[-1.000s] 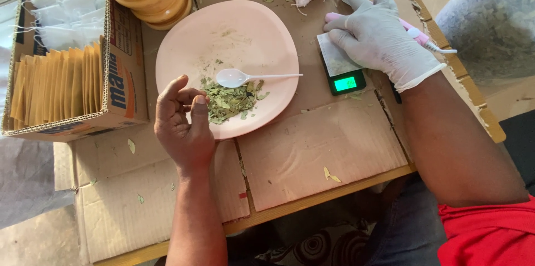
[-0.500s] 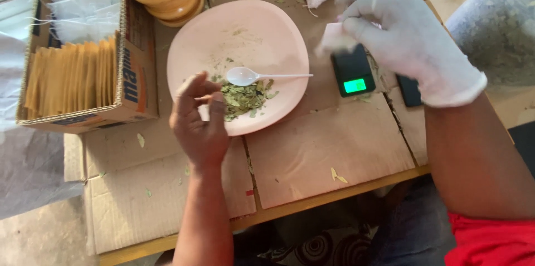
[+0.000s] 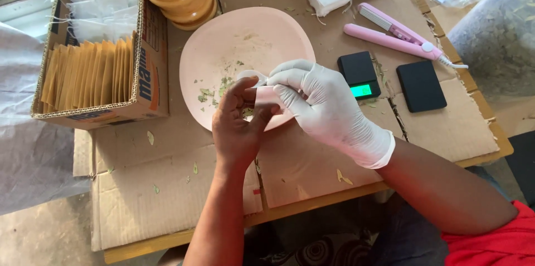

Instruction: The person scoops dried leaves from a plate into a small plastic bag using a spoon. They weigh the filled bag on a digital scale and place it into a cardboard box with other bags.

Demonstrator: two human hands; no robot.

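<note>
Over the pink plate (image 3: 223,43), both hands pinch a small white sachet (image 3: 266,98).

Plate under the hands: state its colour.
The plate is pale pink, flecked with green herb bits; head view shows it.

Both hands now meet over the pink plate

The gloved right hand (image 3: 329,107) has come off the small scale (image 3: 360,75) and swung across to the plate (image 3: 245,37), meeting the bare left hand (image 3: 239,124) above its near edge; together they pinch a small white sachet (image 3: 266,96), covering the spoon and leaf pile.
</note>
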